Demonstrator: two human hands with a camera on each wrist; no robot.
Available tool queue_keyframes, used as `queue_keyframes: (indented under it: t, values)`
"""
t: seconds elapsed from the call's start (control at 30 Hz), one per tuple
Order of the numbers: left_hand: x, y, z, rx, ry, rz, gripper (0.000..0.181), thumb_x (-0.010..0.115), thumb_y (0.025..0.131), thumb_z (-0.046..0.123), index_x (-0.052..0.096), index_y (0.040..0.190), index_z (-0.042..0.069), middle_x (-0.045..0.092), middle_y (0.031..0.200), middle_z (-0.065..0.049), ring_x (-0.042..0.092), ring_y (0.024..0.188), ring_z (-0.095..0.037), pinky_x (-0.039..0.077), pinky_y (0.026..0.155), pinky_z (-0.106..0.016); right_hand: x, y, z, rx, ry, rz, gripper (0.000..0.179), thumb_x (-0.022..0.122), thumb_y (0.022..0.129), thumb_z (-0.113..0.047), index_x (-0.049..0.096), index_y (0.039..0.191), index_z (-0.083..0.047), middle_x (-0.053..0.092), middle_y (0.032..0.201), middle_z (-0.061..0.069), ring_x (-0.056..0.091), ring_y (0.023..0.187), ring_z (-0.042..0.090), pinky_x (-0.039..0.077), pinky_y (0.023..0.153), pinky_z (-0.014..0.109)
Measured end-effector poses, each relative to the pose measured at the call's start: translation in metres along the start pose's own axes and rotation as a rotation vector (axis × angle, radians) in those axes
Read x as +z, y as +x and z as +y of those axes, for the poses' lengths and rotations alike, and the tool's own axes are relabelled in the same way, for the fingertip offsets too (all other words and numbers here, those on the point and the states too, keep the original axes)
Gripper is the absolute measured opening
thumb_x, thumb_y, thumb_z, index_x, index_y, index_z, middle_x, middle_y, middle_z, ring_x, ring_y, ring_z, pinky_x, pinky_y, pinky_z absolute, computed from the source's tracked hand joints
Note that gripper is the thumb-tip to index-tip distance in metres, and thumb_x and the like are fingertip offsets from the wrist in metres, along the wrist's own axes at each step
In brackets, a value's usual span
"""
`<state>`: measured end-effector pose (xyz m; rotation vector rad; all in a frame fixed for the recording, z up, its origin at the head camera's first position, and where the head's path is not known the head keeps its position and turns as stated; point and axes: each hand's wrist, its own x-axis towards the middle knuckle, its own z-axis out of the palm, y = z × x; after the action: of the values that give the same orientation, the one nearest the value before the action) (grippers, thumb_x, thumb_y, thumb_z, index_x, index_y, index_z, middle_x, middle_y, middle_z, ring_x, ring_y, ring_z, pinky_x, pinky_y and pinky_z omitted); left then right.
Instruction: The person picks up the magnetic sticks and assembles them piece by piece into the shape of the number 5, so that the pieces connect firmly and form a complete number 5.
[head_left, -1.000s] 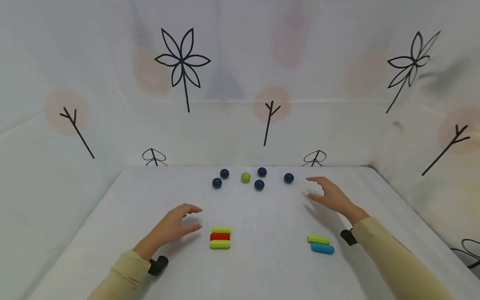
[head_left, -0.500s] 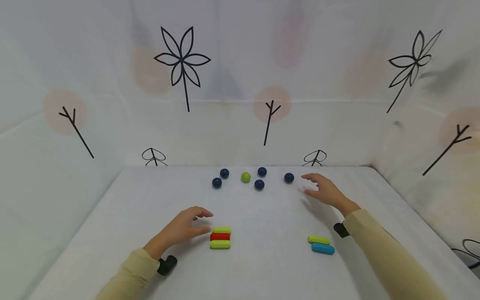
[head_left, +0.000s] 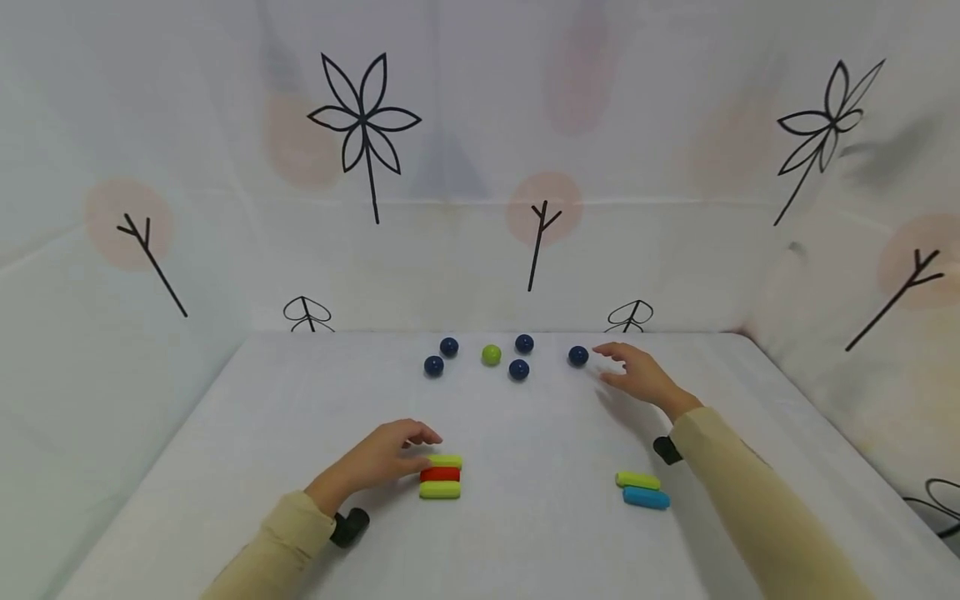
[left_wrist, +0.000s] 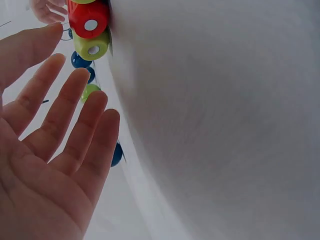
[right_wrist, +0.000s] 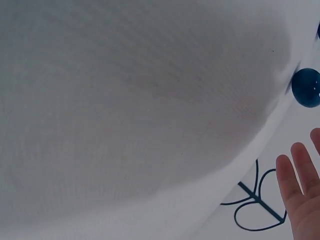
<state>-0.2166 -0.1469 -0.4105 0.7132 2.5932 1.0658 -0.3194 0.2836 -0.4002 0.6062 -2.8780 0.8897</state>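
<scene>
Three short plastic rods lie side by side near the middle: a far yellow-green rod point(head_left: 447, 461), a red rod point(head_left: 440, 474) and a near yellow-green rod point(head_left: 439, 490). My left hand point(head_left: 382, 457) hovers just left of them, its thumb overlapping the far rod in the head view. Spread fingers show in the left wrist view, where the red rod point(left_wrist: 90, 20) has a pale round spot on its end. Just right of a dark blue ball point(head_left: 578, 356), my right hand point(head_left: 640, 375) holds nothing, fingers extended toward it. A small gap separates hand and ball.
Farther back stand more dark blue balls point(head_left: 519, 369) and a lime green ball point(head_left: 491, 355). On the right, a yellow-green rod point(head_left: 637, 480) lies against a blue rod point(head_left: 646, 497). A patterned white cloth point(head_left: 465, 267) encloses the white table point(head_left: 540, 533).
My left hand has moved right and slightly nearer, up to the three rods. The right hand has shifted left toward the dark blue ball. The balls and rods have stayed in place.
</scene>
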Motion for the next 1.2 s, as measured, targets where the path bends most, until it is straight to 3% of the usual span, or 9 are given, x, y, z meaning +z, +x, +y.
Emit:
queue_keyframes:
  t: [0.2, 0.6, 0.73, 1.0, 1.2]
  values:
    - [0.001, 0.004, 0.001, 0.037, -0.011, -0.039, 0.024, 0.068, 0.093, 0.005, 0.067, 0.117, 0.004, 0.065, 0.114, -0.005, 0.059, 0.105, -0.025, 0.049, 0.096, -0.045, 0.004, 0.008, 0.003, 0.003, 0.018, 0.006, 0.043, 0.064, 0.091, 0.003, 0.053, 0.132, 0.010, 0.053, 0.133, 0.031, 0.048, 0.120, 0.052, 0.040, 0.100, 0.062]
    - [0.003, 0.007, 0.001, -0.012, -0.004, -0.047, 0.017, 0.067, 0.093, 0.006, 0.071, 0.110, 0.005, 0.066, 0.101, 0.002, 0.057, 0.088, -0.015, 0.051, 0.080, -0.028, 0.015, 0.027, -0.006, -0.035, 0.027, 0.007, 0.040, 0.062, 0.090, 0.006, 0.055, 0.129, 0.011, 0.053, 0.131, 0.032, 0.050, 0.119, 0.051, 0.039, 0.100, 0.060]
    - [0.003, 0.007, 0.002, -0.019, -0.004, -0.051, 0.016, 0.067, 0.094, 0.007, 0.071, 0.109, 0.005, 0.065, 0.097, 0.002, 0.056, 0.086, -0.015, 0.051, 0.079, -0.028, 0.017, 0.031, -0.011, -0.009, 0.014, 0.001, 0.040, 0.063, 0.089, 0.005, 0.055, 0.128, 0.011, 0.053, 0.129, 0.032, 0.050, 0.117, 0.051, 0.040, 0.100, 0.059]
    - [0.003, 0.006, 0.004, -0.032, 0.001, -0.047, 0.015, 0.066, 0.095, 0.006, 0.071, 0.109, 0.005, 0.067, 0.102, 0.000, 0.058, 0.090, -0.016, 0.053, 0.086, -0.037, 0.017, 0.037, -0.014, 0.005, -0.037, -0.016, 0.034, 0.065, 0.087, 0.006, 0.059, 0.120, 0.012, 0.055, 0.106, 0.025, 0.054, 0.105, 0.045, 0.044, 0.094, 0.056]
    - [0.004, 0.009, 0.003, -0.033, 0.002, -0.018, 0.015, 0.066, 0.095, 0.008, 0.071, 0.109, 0.006, 0.065, 0.097, 0.003, 0.058, 0.087, -0.014, 0.052, 0.081, -0.031, 0.017, 0.039, -0.017, 0.070, 0.039, -0.061, 0.025, 0.064, 0.089, 0.007, 0.059, 0.114, 0.009, 0.058, 0.118, 0.028, 0.058, 0.108, 0.044, 0.048, 0.092, 0.053]
